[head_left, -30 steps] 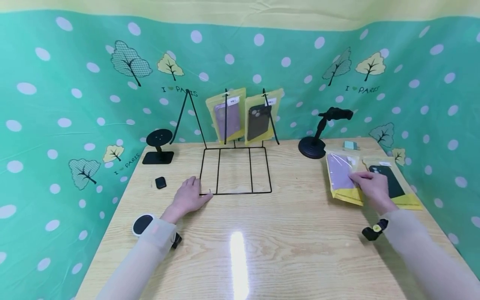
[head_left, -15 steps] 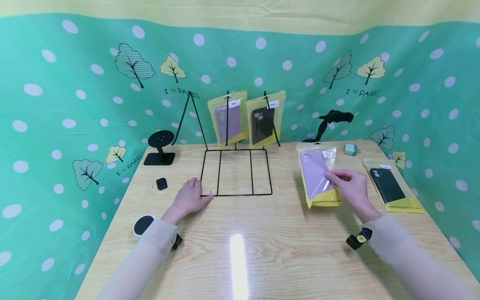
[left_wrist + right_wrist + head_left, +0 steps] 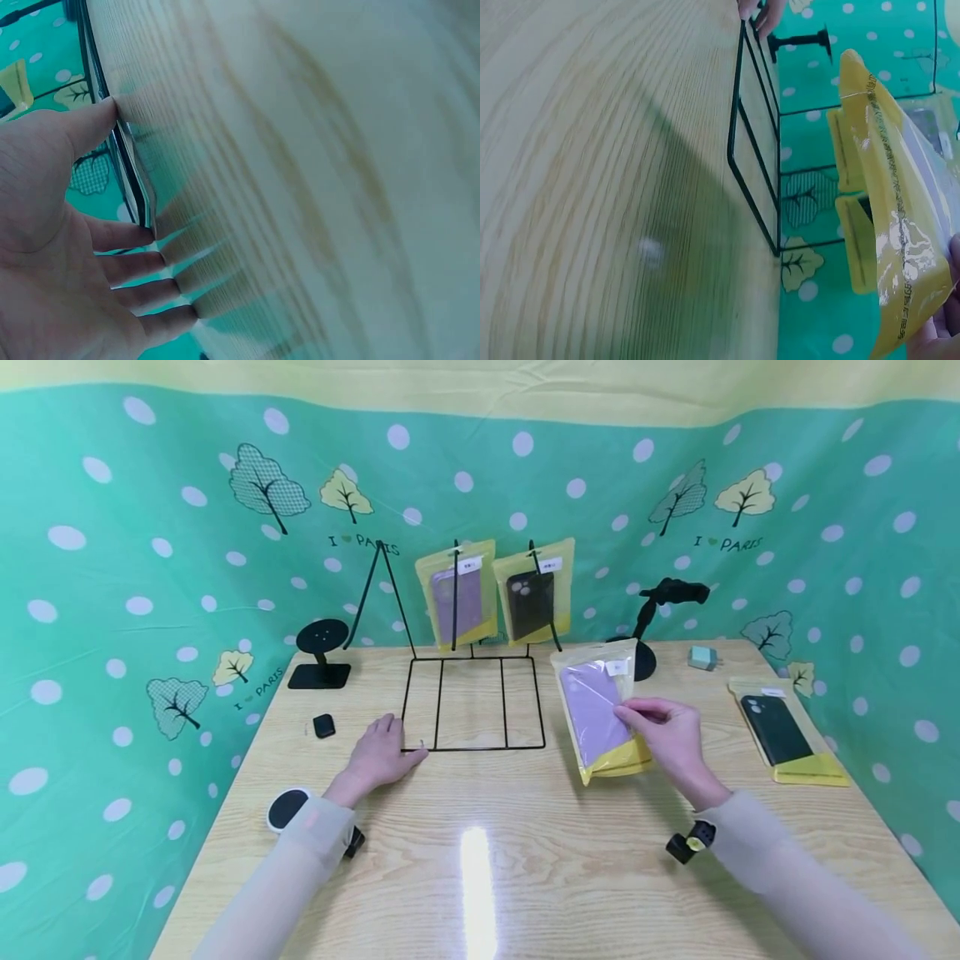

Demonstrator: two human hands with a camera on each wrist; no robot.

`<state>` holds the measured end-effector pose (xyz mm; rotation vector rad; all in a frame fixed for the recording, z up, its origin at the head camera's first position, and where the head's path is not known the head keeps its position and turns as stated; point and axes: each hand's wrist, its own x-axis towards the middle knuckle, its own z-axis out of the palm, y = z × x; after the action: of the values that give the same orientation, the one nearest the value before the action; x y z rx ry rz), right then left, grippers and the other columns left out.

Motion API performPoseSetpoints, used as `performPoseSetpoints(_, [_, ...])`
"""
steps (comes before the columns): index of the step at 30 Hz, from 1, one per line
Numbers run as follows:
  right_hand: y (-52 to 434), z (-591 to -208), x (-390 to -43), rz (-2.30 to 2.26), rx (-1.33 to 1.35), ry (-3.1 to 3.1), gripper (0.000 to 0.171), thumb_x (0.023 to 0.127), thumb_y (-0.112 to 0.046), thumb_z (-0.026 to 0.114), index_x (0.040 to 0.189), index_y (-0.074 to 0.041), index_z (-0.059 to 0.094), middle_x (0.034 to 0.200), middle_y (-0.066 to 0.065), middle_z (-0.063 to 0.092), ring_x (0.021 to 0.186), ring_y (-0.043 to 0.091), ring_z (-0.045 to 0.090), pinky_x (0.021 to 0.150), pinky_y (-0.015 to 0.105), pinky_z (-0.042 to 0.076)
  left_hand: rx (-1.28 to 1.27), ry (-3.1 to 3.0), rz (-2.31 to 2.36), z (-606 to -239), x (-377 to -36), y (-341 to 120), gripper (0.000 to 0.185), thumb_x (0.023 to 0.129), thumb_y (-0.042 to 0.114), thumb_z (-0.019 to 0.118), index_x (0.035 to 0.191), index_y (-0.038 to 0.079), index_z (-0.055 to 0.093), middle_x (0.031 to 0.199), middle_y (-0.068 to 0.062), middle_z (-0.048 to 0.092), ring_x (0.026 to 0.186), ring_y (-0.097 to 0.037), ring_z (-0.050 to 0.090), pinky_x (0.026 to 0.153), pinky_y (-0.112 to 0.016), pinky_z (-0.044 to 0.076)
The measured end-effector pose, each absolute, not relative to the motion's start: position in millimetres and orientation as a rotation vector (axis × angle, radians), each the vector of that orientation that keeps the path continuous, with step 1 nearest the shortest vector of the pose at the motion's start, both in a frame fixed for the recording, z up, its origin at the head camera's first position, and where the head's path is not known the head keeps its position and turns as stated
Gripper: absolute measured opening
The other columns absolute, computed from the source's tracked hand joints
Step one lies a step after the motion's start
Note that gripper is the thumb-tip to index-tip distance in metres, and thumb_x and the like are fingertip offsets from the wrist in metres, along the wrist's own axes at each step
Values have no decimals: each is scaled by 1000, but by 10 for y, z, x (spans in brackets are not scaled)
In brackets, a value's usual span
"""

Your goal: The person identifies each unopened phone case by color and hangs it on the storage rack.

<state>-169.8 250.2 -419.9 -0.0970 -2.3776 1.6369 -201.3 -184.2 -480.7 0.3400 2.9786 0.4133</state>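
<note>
My right hand (image 3: 670, 739) pinches a packaged purple phone case (image 3: 594, 710) by its right side, thumb in front, and holds it tilted above the table right of a black wire display rack (image 3: 506, 703). In the right wrist view the yellow lower end of the package (image 3: 900, 225) fills the right side. My left hand (image 3: 378, 752) rests on the front left corner of the rack's base; its fingers (image 3: 124, 266) extend to the tabletop in the left wrist view. On the rack's hooks hang another packaged purple phone case (image 3: 467, 597) and a packaged black phone case (image 3: 529, 602).
A packaged dark phone case (image 3: 776, 727) lies at the right. Behind stand a black holder (image 3: 672, 592) on a round base and a pale blue plug (image 3: 702, 657). At the left are a black stand (image 3: 321, 652), a small black square (image 3: 324, 726) and a white-rimmed disc (image 3: 287, 808).
My right hand has lifted the packaged purple phone case off the right side of the table and carried it left toward the rack. My left hand has stayed on the rack's base.
</note>
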Motion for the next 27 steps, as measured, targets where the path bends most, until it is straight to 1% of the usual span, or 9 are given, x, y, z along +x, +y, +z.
performPoseSetpoints(4, [2396,-4210,-1705,1687,-19,-2311,28,79,-20,79,97,1,74,89,5,72,77,9,65,65,18,52,343,2980,416,-4801,-2005,-1840,82,92,48,58,136,-16,35,142,-35,30,129,-50,29,102,-58,30])
performPoseSetpoints(7, [2256,-4083,-1636,1723,24,-2283,23,79,-11,79,95,6,73,87,10,72,73,8,65,63,17,52,341,2977,411,-4798,-1999,-1836,82,92,49,57,137,-16,35,143,-35,29,130,-50,29,102,-58,30])
performPoseSetpoints(11, [2077,-3880,-1516,1746,77,-2286,19,80,-2,77,93,10,71,87,18,70,71,9,64,61,17,51,339,2977,411,-4804,-2002,-1832,83,92,49,57,137,-16,34,143,-35,29,130,-49,29,103,-57,30])
performPoseSetpoints(27, [1713,-3774,-1369,1900,299,-2202,14,77,5,76,88,11,71,89,19,69,73,15,65,63,22,53,333,2979,429,-4833,-2017,-1850,83,91,50,58,137,-16,35,143,-34,29,130,-49,29,103,-57,30])
